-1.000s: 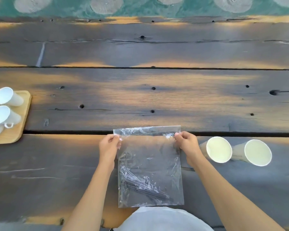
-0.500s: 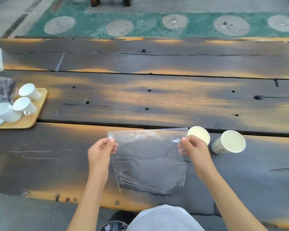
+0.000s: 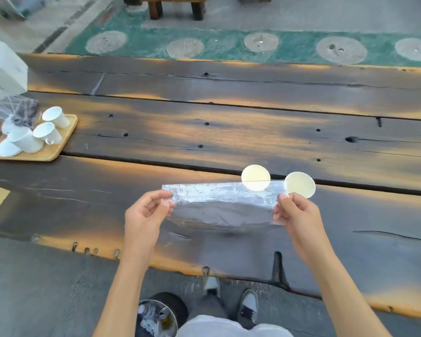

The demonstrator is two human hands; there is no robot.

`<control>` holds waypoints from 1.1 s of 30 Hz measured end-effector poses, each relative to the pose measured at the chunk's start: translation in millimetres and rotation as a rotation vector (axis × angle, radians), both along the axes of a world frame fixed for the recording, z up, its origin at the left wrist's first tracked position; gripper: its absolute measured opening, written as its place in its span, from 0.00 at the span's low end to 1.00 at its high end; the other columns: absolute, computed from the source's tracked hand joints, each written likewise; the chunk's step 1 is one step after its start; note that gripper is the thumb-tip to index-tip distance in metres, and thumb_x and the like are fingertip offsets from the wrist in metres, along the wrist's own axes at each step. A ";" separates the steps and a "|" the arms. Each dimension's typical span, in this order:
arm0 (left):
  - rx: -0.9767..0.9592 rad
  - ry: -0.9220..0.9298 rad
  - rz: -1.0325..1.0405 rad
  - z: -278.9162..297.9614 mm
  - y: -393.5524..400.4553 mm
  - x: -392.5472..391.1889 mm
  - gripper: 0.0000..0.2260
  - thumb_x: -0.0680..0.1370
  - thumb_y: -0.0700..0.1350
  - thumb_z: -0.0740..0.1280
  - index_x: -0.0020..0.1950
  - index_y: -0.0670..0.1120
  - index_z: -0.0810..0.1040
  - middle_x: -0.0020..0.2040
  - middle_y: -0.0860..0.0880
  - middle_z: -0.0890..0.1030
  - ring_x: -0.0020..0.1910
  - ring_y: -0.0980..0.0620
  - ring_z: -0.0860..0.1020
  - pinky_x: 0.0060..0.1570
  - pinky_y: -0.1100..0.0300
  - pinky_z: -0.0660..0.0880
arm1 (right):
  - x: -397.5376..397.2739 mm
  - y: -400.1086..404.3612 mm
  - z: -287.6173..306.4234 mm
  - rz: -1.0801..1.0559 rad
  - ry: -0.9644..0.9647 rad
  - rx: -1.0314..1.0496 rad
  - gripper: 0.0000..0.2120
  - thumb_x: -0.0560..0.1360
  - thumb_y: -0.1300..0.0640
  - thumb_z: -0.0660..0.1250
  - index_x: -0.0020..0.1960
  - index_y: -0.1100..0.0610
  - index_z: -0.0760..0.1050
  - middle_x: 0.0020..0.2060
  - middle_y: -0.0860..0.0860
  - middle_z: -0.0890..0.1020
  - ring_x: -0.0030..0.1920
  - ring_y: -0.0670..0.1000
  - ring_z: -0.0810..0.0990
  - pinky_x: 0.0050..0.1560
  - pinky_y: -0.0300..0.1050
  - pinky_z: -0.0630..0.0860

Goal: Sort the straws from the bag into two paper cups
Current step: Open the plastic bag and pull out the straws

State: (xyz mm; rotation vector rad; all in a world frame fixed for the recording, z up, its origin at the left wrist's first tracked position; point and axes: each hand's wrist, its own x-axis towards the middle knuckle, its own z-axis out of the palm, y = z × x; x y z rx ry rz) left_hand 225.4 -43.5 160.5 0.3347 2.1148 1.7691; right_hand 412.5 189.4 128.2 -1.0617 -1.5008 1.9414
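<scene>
Clear plastic bag (image 3: 225, 205) raised, left hand (image 3: 145, 214) and right hand (image 3: 295, 212) pinching its top corners

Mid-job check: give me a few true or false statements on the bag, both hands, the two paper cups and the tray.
1. Both hands pinch the plastic bag: the left hand and the right hand. True.
2. Straws stand in the two paper cups. False: both look empty.
3. The bag lies flat on the table. False: it is held up.
4. White cups sit on the wooden tray at far left. True.
</scene>
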 end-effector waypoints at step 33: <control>0.074 -0.286 -0.024 -8.1 16.1 1.8 0.06 0.82 0.39 0.63 0.51 0.40 0.79 0.46 0.43 0.84 0.36 0.51 0.80 0.44 0.51 0.79 | 33.9 -27.2 8.6 -0.081 -0.156 0.487 0.13 0.82 0.62 0.61 0.38 0.61 0.70 0.28 0.56 0.71 0.32 0.50 0.70 0.37 0.41 0.68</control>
